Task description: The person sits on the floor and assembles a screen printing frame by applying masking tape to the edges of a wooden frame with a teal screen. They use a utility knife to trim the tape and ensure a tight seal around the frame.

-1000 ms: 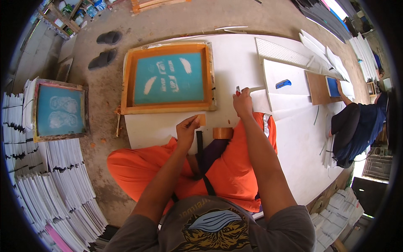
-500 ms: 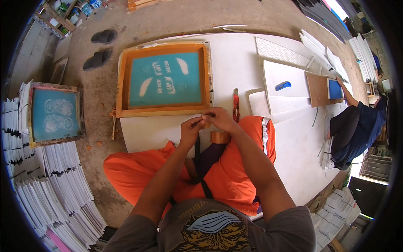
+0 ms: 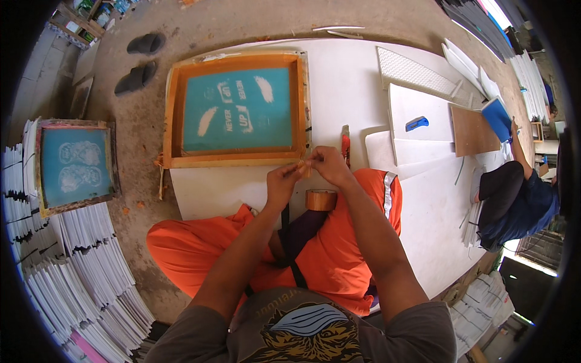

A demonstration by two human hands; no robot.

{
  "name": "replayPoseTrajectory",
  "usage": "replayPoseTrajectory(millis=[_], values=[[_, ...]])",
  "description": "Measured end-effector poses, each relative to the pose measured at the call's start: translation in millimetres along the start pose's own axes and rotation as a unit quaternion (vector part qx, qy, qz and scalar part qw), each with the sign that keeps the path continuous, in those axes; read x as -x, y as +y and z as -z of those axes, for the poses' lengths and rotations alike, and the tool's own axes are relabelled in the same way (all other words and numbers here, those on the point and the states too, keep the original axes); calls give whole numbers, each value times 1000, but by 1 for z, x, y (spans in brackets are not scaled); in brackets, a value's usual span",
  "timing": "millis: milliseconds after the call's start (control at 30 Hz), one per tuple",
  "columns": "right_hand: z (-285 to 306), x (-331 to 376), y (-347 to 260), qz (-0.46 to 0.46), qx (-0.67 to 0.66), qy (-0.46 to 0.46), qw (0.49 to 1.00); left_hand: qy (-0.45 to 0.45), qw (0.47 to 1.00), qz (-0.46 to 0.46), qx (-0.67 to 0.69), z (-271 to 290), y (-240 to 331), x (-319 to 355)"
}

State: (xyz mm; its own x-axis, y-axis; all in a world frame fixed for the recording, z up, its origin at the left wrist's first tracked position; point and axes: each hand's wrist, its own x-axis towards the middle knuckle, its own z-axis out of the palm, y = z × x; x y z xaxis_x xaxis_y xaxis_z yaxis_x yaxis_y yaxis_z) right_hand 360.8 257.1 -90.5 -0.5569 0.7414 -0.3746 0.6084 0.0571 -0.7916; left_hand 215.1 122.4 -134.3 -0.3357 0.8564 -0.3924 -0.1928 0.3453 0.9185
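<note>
Close to the near right corner of a wooden-framed printing screen (image 3: pixel 236 162), my two hands meet. My left hand (image 3: pixel 283 183) pinches a small amber piece of tape (image 3: pixel 309 172), and my right hand (image 3: pixel 330 166) pinches it too, fingertips almost touching. Much of the piece is hidden by the fingers. Just below my right hand, beside my knee, a roll of brown packing tape (image 3: pixel 321 200) stands. A red-handled tool (image 3: pixel 345 149) lies beyond that hand. The screen has teal mesh with pale lettering and two whitish patches.
A white board (image 3: pixel 336 78) lies under the screen. To the right are a blue cutter (image 3: pixel 417 124), a brown board (image 3: pixel 473 132) and a co-worker (image 3: pixel 526 209) holding a blue panel (image 3: pixel 497 118). Another screen (image 3: pixel 75 166) rests on stacked sheets (image 3: pixel 100 260) at left. Dark slippers (image 3: pixel 135 78) lie on the floor.
My hands have shifted slightly, the right one a little up and right, still pinching the tape piece. The co-worker's blue panel has lifted and tilted off the brown board.
</note>
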Motion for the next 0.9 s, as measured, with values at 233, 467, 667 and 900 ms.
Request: replayPoseTrajectory(millis=[233, 467, 667, 900], values=[[32, -20, -2, 0, -34, 18, 999, 65, 989, 36, 128, -17, -1, -2], [33, -45, 3, 46, -13, -52, 997, 135, 934, -173, -284, -1, 6, 15], [23, -45, 8, 44, -20, -60, 997, 95, 815, -302, -484, -5, 5, 31], [16, -42, 17, 43, -41, -54, 997, 83, 791, -271, -541, -9, -2, 33]])
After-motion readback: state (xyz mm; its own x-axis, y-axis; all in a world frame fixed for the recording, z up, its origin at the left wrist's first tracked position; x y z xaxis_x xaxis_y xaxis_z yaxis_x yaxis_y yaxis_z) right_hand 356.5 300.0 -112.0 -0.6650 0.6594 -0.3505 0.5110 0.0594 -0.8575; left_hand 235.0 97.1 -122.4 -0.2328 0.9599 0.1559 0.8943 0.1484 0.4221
